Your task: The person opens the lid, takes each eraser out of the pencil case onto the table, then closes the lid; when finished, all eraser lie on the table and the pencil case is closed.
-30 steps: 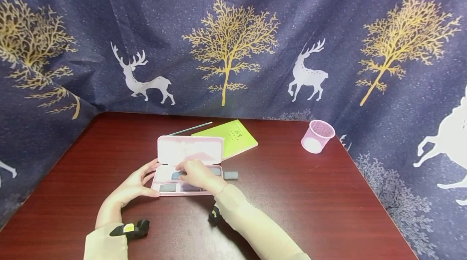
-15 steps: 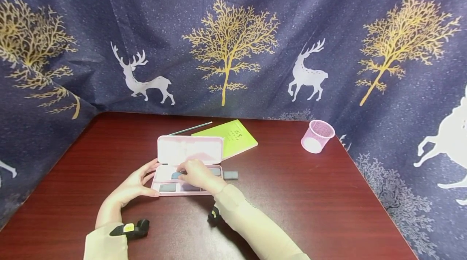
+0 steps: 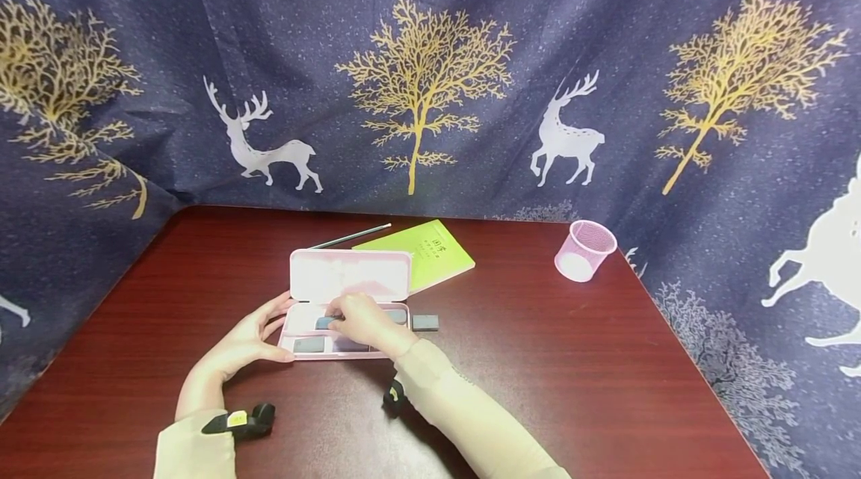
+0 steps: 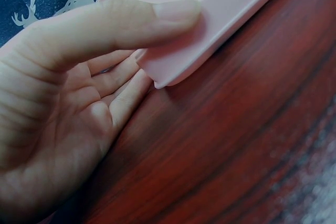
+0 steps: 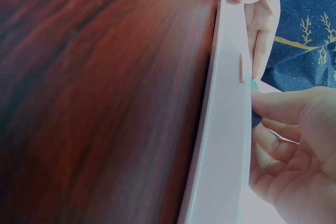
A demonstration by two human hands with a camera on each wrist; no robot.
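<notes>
A pink pencil case [image 3: 350,276] stands on the table with its lid raised. My left hand [image 3: 245,341] holds the case's left end; in the left wrist view its thumb presses the pink wall [image 4: 181,59] and the other fingers lie behind the corner. Inside the case, my right hand [image 3: 363,320] pinches a blue-grey block [image 3: 323,323], mostly covered by the fingers. The right wrist view shows the right hand [image 5: 294,140] behind the case's long side [image 5: 223,119], a dark piece [image 5: 256,119] at its fingertips. Another grey block [image 3: 309,345] lies in the front compartment.
One grey block [image 3: 425,323] lies on the table [image 3: 538,389] just right of the case. Behind the case are a green booklet [image 3: 440,255] and a thin pencil [image 3: 352,236]. A pink mesh cup [image 3: 585,250] stands at the back right, before a patterned cloth.
</notes>
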